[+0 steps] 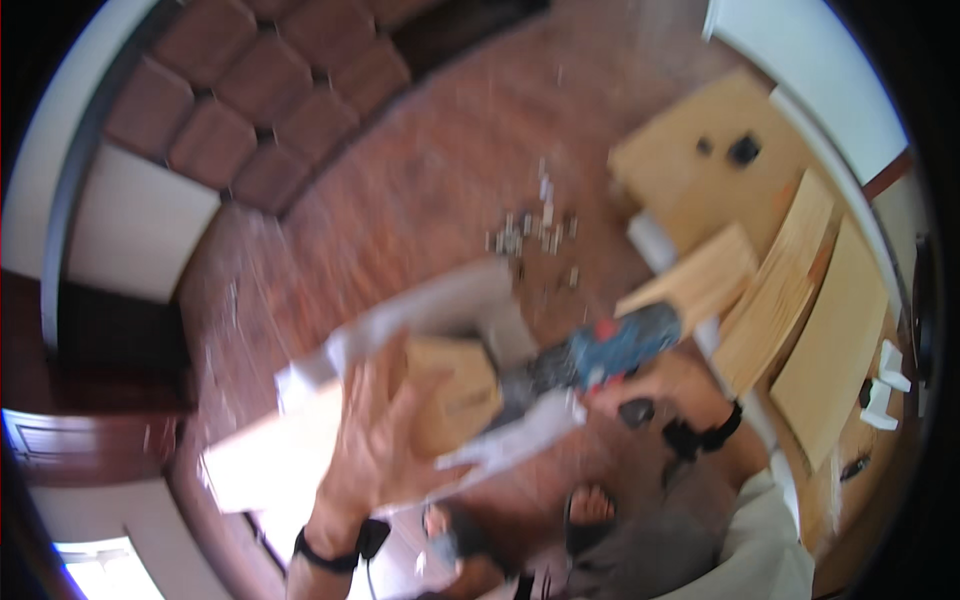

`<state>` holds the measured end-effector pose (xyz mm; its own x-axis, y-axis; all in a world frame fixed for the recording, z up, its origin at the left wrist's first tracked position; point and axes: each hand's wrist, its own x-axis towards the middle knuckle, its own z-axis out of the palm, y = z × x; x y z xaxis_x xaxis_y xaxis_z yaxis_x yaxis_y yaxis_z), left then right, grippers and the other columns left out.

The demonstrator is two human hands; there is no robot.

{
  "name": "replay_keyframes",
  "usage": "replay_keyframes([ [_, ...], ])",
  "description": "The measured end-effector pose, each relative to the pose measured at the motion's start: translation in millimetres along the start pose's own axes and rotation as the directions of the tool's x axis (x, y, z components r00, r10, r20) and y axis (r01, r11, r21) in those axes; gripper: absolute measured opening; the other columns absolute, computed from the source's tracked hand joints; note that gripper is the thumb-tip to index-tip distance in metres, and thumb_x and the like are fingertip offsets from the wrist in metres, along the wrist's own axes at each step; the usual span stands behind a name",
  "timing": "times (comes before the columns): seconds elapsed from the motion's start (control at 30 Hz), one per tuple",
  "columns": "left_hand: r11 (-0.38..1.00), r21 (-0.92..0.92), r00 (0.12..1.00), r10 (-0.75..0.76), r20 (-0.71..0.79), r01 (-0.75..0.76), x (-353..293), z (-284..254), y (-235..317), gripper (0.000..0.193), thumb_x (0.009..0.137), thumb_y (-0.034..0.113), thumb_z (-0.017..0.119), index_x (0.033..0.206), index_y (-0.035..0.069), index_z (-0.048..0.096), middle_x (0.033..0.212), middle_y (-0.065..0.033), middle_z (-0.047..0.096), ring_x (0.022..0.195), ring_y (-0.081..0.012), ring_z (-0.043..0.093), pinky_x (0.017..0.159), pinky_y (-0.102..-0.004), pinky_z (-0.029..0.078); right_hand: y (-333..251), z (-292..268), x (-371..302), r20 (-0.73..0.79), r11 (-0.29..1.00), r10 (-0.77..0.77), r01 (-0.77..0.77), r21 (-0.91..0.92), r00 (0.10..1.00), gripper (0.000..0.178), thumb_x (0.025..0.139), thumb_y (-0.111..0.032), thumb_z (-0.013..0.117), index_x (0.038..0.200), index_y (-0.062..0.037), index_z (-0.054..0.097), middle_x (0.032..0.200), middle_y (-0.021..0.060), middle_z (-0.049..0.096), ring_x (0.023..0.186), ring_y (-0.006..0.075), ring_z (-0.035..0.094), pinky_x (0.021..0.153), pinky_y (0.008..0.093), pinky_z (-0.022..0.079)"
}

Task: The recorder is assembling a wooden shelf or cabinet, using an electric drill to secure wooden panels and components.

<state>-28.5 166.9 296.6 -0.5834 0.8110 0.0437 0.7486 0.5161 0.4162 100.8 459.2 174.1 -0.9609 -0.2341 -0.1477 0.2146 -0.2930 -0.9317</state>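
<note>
My left hand (380, 440) lies with fingers spread on a light wooden board (450, 385), pressing near its middle. My right hand (660, 388) is closed around the lower side of a blue, black and red power tool (625, 345). The tool's dark front end points left and meets the board's right end, beside my left fingers. Motion blurs that end, so its bit or blade cannot be made out. Pale grey-white wrapping or padding (490, 295) surrounds the board. A dark band sits on each wrist.
Small pieces (530, 235) lie scattered on the reddish-brown floor (400, 210) ahead. At right, several wooden planks (780, 290) and a larger panel (700, 150) with small black items lie close together. White brackets (882, 400) rest at far right. A dark cabinet (120, 350) stands left. My feet are below.
</note>
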Motion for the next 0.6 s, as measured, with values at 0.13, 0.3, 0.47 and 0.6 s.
replay_keyframes([
  [0.13,0.986,0.168,1.000,0.021,-0.006,-0.019,-17,3,-3,0.076,0.053,0.036,0.085,0.123,0.016,0.064,0.137,-0.0224,0.046,0.121,-0.0416,0.047,0.101,-0.0555,0.034,3,-11,12,0.072,0.999,-0.007,0.010,-0.035,0.997,0.026,0.079,-0.008,0.078,0.103,-0.0034,0.067,0.085,0.0053,0.069,0.070,0.0131,0.064,0.065,0.0288,0.051],
  [0.3,0.991,0.133,0.997,0.036,-0.062,-0.028,-25,9,-12,0.074,0.050,0.034,0.081,0.121,0.020,0.065,0.132,-0.0193,0.050,0.116,-0.0384,0.048,0.100,-0.0534,0.033,-28,4,9,0.096,0.993,0.023,-0.011,-0.120,0.995,0.012,0.078,-0.007,0.074,0.086,-0.0043,0.067,0.073,0.0041,0.065,0.062,0.0125,0.060,0.059,0.0283,0.047],
  [0.47,0.990,0.139,0.998,0.017,-0.053,-0.010,-20,11,-10,0.074,0.049,0.033,0.081,0.120,0.020,0.066,0.135,-0.0196,0.048,0.119,-0.0397,0.047,0.100,-0.0545,0.033,-16,-5,8,0.079,0.993,0.095,-0.089,-0.079,0.992,0.011,0.075,-0.006,0.073,0.082,-0.0047,0.064,0.066,0.0035,0.063,0.058,0.0130,0.059,0.055,0.0298,0.046],
  [0.6,0.991,0.131,0.997,0.038,-0.066,-0.029,-15,12,-18,0.074,0.047,0.029,0.083,0.118,0.020,0.067,0.134,-0.0208,0.049,0.117,-0.0412,0.048,0.099,-0.0549,0.036,-10,-11,19,0.025,0.988,0.032,-0.027,-0.149,0.999,0.016,0.072,-0.005,0.074,0.086,-0.0052,0.066,0.069,0.0035,0.065,0.061,0.0132,0.061,0.057,0.0302,0.049],
])
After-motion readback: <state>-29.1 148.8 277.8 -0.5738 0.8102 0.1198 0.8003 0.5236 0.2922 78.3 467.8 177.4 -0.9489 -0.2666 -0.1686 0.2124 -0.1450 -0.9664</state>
